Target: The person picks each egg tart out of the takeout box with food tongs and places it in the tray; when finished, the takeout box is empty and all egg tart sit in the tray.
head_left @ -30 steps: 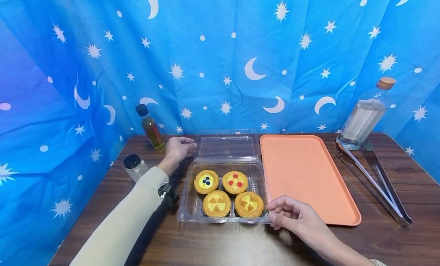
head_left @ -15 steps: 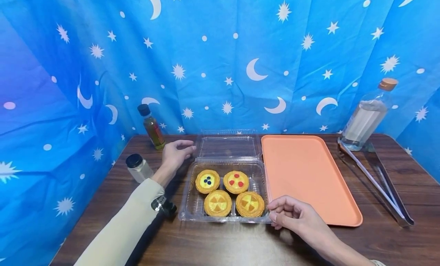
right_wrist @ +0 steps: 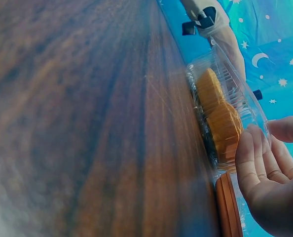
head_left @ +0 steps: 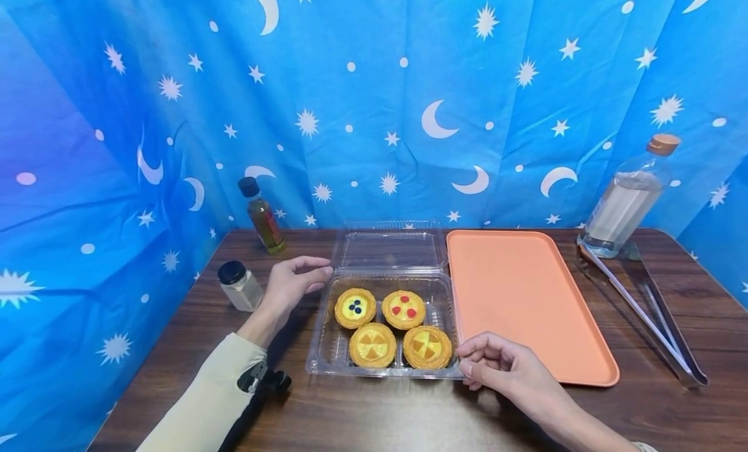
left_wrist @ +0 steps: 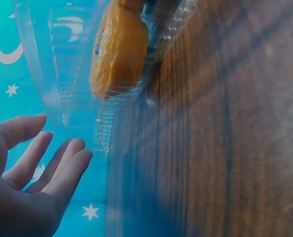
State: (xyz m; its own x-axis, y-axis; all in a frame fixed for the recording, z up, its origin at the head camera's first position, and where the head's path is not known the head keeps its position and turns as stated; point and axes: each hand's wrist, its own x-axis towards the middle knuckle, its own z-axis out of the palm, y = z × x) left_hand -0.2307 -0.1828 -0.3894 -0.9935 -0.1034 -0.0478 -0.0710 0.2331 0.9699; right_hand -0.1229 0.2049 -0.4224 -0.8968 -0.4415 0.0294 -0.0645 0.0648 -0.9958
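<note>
A clear plastic clamshell box [head_left: 327, 361] lies on the table with its lid [head_left: 388, 249] folded back. Inside are several egg tarts: one with blue dots [head_left: 355, 308], one with red dots [head_left: 403, 310], and a front pair with wedge-patterned tops [head_left: 372, 345]. At the box's near right corner, my right hand [head_left: 508, 371] pinches the rim between thumb and fingers, as the right wrist view also shows. My left hand [head_left: 287, 288] is beside the back left corner near the hinge. In the left wrist view its fingers are loosely spread and hold nothing; whether a fingertip touches the plastic is unclear.
An orange tray [head_left: 526, 302] lies right of the box. Metal tongs [head_left: 643, 312] and a clear bottle with an orange cap [head_left: 625, 202] are farther right. A black-capped jar [head_left: 241, 286] and a small oil bottle [head_left: 264, 218] stand left. A blue curtain [head_left: 374, 101] hangs behind.
My left hand has come toward me along the box's left side, from beside the lid to the hinge corner. The right hand keeps its hold; the view has shifted slightly.
</note>
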